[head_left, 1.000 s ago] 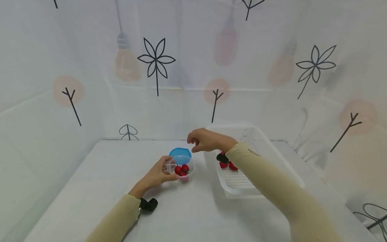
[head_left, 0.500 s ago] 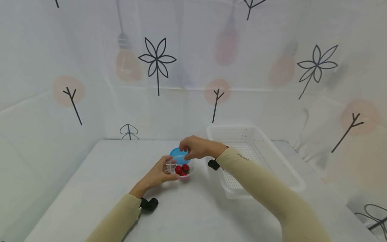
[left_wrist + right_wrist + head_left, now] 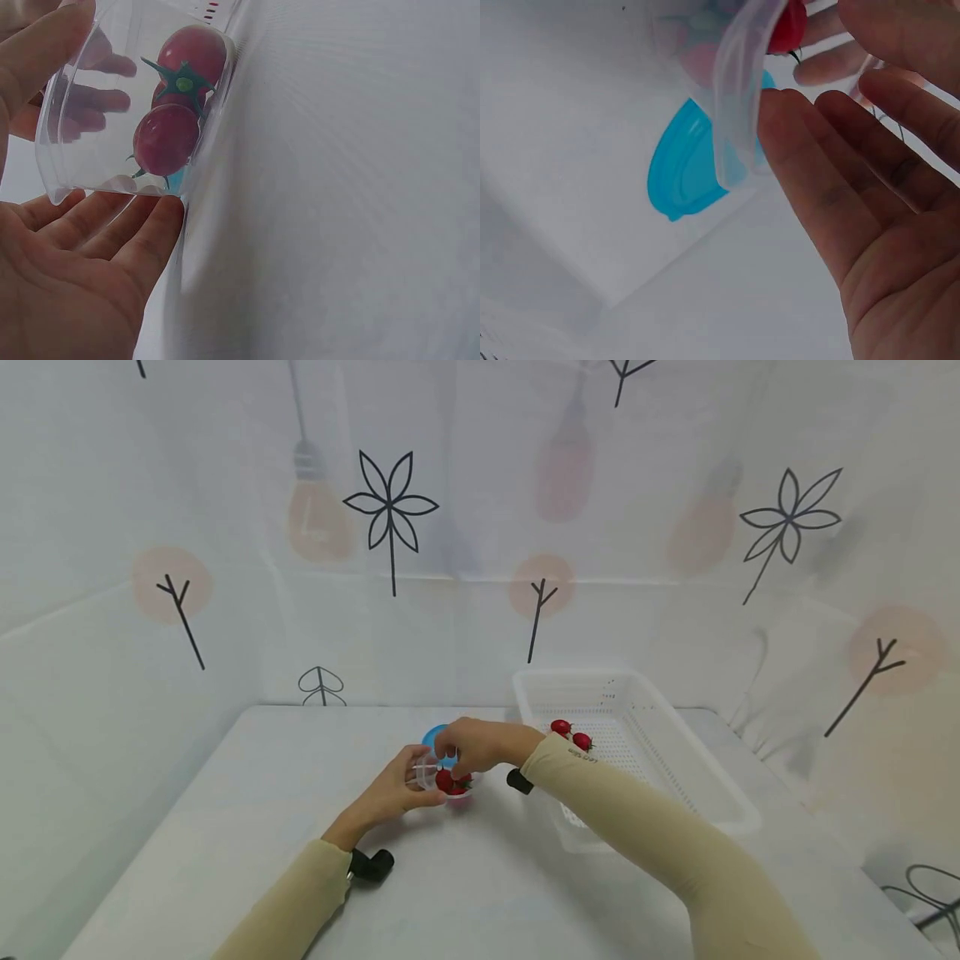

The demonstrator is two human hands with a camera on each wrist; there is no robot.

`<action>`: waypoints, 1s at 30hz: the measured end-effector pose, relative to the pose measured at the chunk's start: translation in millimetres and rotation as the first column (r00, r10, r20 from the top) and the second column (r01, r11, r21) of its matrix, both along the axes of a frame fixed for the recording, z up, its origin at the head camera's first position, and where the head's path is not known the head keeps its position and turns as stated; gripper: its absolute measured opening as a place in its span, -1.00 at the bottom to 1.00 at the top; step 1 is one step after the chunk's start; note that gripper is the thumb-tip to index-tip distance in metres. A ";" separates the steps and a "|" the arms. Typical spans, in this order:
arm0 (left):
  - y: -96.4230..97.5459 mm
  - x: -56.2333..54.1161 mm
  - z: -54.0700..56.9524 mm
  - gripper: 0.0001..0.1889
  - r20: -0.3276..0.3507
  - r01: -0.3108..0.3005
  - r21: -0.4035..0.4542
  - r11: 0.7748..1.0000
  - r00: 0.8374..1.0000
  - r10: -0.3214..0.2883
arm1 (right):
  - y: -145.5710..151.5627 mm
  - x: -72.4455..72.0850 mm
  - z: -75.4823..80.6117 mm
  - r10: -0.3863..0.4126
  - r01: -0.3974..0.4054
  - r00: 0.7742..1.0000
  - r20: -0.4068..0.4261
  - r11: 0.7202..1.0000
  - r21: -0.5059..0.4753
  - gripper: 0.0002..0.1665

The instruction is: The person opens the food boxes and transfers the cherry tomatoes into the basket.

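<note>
My left hand [image 3: 393, 785] holds a small clear plastic container [image 3: 112, 161], tilted, with its fingers under it and the thumb at the rim. Several red cherry tomatoes [image 3: 166, 139] with green stems lie inside, seen through the plastic in the left wrist view. From the right, my right hand [image 3: 476, 746] reaches into the container's mouth, its fingers [image 3: 784, 120] loosely extended beside the rim in the right wrist view. A cherry tomato [image 3: 786, 28] shows just past that rim. In the head view the right fingertips overlap the tomatoes and hide part of them.
A blue lid [image 3: 682, 169] lies on the white table [image 3: 247, 852] behind the container. To the right stands a large white perforated basket [image 3: 697, 760] with cherry tomatoes [image 3: 561, 727] in it, partly hidden by the right sleeve. A printed white cloth hangs behind.
My right hand has moved left and down from beside the basket into the container's mouth, uncovering tomatoes in the basket. The left hand and container have stayed put.
</note>
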State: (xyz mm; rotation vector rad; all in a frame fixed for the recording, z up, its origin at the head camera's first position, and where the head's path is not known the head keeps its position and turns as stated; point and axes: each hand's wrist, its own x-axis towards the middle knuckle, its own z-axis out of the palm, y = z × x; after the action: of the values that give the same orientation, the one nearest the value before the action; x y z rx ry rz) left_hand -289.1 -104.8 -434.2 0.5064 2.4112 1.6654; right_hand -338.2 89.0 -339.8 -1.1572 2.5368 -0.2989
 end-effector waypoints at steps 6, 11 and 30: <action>-0.1 0.0 1.0 -0.10 -0.006 0.014 0.009 1.000 1.000 -0.014 | -3.7 1.7 -5.4 0.016 -0.016 1.000 0.003 1.000 0.012 -0.59; -0.1 -0.8 0.4 -0.11 -0.009 0.020 0.008 1.000 1.000 -0.020 | -5.2 0.3 -7.5 0.037 -0.037 0.999 0.002 0.999 0.026 -0.60; 0.5 0.2 0.7 -0.04 -0.034 0.014 -0.025 1.000 0.999 -0.015 | -16.2 1.2 -21.0 0.157 -0.149 0.986 -0.048 0.980 0.134 -0.88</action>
State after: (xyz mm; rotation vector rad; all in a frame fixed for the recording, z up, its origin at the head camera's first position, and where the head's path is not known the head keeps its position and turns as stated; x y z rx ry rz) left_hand -288.9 -104.3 -433.5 0.5513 2.4425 1.6324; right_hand -337.0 72.8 -360.8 -1.3179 2.4566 -0.0616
